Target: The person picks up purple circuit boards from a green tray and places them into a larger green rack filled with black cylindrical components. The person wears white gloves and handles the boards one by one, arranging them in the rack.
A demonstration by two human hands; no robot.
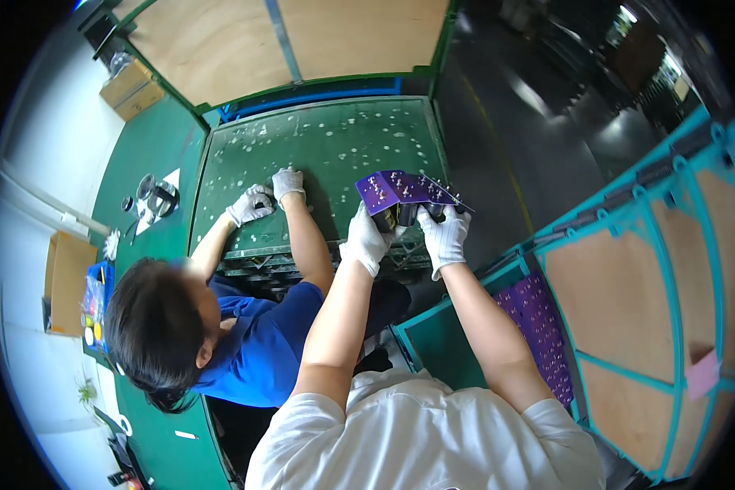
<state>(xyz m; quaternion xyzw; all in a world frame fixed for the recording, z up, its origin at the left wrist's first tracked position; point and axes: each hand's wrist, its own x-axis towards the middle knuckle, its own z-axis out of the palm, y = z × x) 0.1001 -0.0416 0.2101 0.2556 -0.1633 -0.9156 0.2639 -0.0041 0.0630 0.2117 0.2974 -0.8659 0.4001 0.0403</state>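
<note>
White-gloved, my left hand [365,241] and my right hand [445,237] grip a group of purple boards [414,188] from below, one at each end. Small pale pins stud their upper faces, and dark block-like parts hang underneath. The boards tilt at different angles, raised near the front right corner of the green worktable [343,131]. My fingertips are partly hidden beneath them.
To my left, a co-worker in a blue shirt [253,351] rests gloved hands [253,204] on the worktable. More purple boards [536,335] lie in a teal-framed cart [661,269] at right. A green side table [139,163] holds dark round items [155,196].
</note>
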